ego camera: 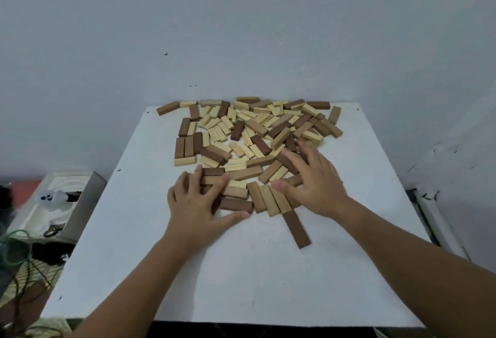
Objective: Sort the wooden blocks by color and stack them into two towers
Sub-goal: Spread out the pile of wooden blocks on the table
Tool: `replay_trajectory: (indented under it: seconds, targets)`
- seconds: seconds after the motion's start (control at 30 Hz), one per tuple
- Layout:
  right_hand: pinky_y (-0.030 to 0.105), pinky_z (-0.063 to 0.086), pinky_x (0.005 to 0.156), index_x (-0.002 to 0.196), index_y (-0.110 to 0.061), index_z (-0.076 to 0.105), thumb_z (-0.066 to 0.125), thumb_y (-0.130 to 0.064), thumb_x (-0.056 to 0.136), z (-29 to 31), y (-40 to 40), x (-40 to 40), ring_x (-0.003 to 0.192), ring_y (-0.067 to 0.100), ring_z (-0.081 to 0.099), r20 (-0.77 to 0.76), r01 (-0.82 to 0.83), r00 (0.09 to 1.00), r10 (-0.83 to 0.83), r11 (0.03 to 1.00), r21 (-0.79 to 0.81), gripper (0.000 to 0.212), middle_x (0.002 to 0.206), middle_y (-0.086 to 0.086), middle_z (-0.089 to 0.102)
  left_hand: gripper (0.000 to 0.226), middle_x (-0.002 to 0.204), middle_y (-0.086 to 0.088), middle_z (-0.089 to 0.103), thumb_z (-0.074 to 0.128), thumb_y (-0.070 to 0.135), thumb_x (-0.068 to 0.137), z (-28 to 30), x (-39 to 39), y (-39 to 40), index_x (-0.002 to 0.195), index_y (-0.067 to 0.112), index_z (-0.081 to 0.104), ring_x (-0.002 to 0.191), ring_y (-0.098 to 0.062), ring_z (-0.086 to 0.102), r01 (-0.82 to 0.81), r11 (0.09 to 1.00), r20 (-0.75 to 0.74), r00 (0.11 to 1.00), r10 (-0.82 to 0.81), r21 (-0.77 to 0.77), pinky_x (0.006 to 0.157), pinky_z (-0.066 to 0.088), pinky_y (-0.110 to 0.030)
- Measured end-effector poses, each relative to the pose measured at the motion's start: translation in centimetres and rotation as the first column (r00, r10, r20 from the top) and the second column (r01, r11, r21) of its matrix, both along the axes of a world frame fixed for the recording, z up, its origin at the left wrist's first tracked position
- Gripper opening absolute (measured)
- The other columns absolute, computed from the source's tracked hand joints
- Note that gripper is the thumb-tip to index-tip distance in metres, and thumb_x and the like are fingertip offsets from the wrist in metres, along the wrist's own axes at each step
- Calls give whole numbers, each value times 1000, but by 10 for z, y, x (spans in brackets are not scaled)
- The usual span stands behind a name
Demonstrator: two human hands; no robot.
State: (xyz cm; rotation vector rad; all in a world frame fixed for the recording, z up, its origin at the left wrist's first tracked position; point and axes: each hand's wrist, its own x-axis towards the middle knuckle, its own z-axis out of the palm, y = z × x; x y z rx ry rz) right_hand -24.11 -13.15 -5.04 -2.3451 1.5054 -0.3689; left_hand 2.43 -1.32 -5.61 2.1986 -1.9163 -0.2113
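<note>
The wooden blocks (249,133) lie in one mixed heap on the far half of the white table (214,270), light and dark pieces jumbled at every angle, and no tower is begun. Both hands are at the near edge of that heap. The left hand (198,201) rests on a few dark blocks, its fingers (197,176) spread over their tops and its thumb hooked round the near edge of one (more a gathering press than a firm grip). The right hand (314,184) lies flat with fingers spread across several blocks, holding none.

One dark block (296,229) lies by itself, just nearer than the heap, its long axis running toward the person and a little to the right. It sits below the right hand and is closer to it than to the left, so the right hand looks better placed to take it first.
</note>
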Motion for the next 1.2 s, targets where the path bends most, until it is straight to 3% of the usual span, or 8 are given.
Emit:
replay_trajectory:
  seconds: [0.13, 0.33, 0.57, 0.67, 0.8, 0.93, 1.03, 1.2]
  targets:
    - [56, 9, 124, 156, -60, 1, 27, -108, 62, 6, 18, -4, 156, 24, -3, -252, -146, 955, 155, 988, 54, 109, 172, -6, -5, 82, 167, -1, 24, 36, 99, 75, -2, 2, -4, 149, 64, 34, 147, -36, 19, 3, 997, 31, 1000, -1, -75, 120, 21, -54]
    - [53, 18, 118, 150, -67, 16, 32, -104, 67, 6, 23, 4, 148, 26, 18, -174, -57, 983, 56, 998, -3, 92, 168, -8, 12, 78, 155, 1, 29, 37, 97, 75, 9, 9, -17, 144, 60, 42, 137, -32, 21, 7, 1000, 54, 999, -5, -27, 115, 32, -51]
    - [46, 22, 115, 146, -63, 36, 43, -100, 65, 4, 23, 9, 135, 22, 34, -111, 5, 994, -12, 998, -67, 90, 151, -8, 32, 106, 138, -4, 32, 42, 103, 67, 13, 22, -22, 158, 60, 8, 129, -28, 30, -9, 1000, 13, 1000, 9, -12, 111, 36, -46]
    - [40, 28, 111, 142, -55, 48, 54, -86, 69, 5, 23, 15, 124, 25, 38, -58, -44, 998, 38, 994, -96, 80, 138, -4, 37, 103, 125, 0, 34, 54, 98, 66, 8, 24, -18, 155, 53, 30, 120, -21, 35, -21, 994, -99, 995, 10, -108, 108, 41, -42]
    - [40, 35, 110, 141, -49, 46, 64, -64, 75, 6, 29, 23, 128, 26, 32, 12, -71, 997, 71, 998, -1, 71, 137, -3, 32, 86, 125, -2, 40, 60, 94, 66, 3, 24, -15, 138, 45, 54, 121, -23, 37, -4, 978, -78, 997, -13, -209, 102, 47, -44]
    - [47, 26, 118, 138, -43, 46, 56, -69, 77, 2, 36, 29, 138, 28, 28, -48, -59, 997, 55, 994, -87, 67, 140, 0, 34, 88, 155, -7, 39, 56, 93, 72, -1, 26, -15, 145, 45, 46, 144, -29, 33, 30, 980, -55, 998, -42, -198, 115, 35, -46]
    - [53, 19, 121, 131, -34, 54, 54, -75, 78, -3, 39, 34, 141, 30, 29, -85, -54, 996, 41, 985, -162, 67, 140, 4, 38, 86, 146, 8, 49, 53, 91, 76, -1, 27, -16, 147, 43, 43, 133, -21, 40, 57, 979, -33, 997, -65, -198, 108, 39, -42]
    - [41, 32, 104, 131, -34, 54, 53, -70, 80, 5, 39, 38, 118, 25, 43, -79, -60, 996, 44, 974, -219, 61, 126, -1, 42, 80, 134, 5, 55, 58, 81, 83, -3, 28, -16, 150, 40, 43, 124, -21, 43, 40, 973, -66, 996, -56, -226, 102, 45, -39]
